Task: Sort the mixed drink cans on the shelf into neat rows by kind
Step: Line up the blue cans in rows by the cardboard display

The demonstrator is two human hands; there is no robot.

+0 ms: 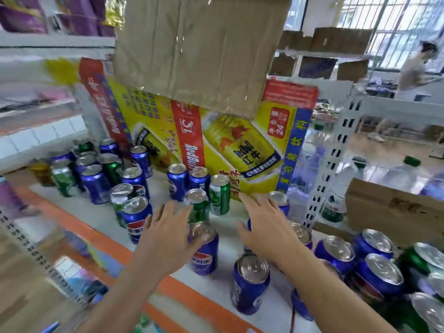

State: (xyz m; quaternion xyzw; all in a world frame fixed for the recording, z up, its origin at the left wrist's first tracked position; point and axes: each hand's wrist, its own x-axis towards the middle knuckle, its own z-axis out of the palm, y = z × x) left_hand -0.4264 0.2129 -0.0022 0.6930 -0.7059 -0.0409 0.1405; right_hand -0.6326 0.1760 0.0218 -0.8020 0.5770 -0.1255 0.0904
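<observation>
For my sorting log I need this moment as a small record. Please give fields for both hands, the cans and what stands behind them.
left hand: open, fingers spread, beside a green can and a Pepsi can, holding nothing
right hand: open, over blue cans, holding nothing
cans: blue and green mixed, upright, not in rows
behind: Red Bull carton
right side: water bottles

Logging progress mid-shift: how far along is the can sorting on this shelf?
Done: little. No single-kind rows show; the left cluster mixes blue and green cans, as does the right cluster. In hand: nothing gripped. The left hand and right hand reach open-fingered between them, by a green can and a blue can. Left: nearly all the grouping and lining up.
</observation>
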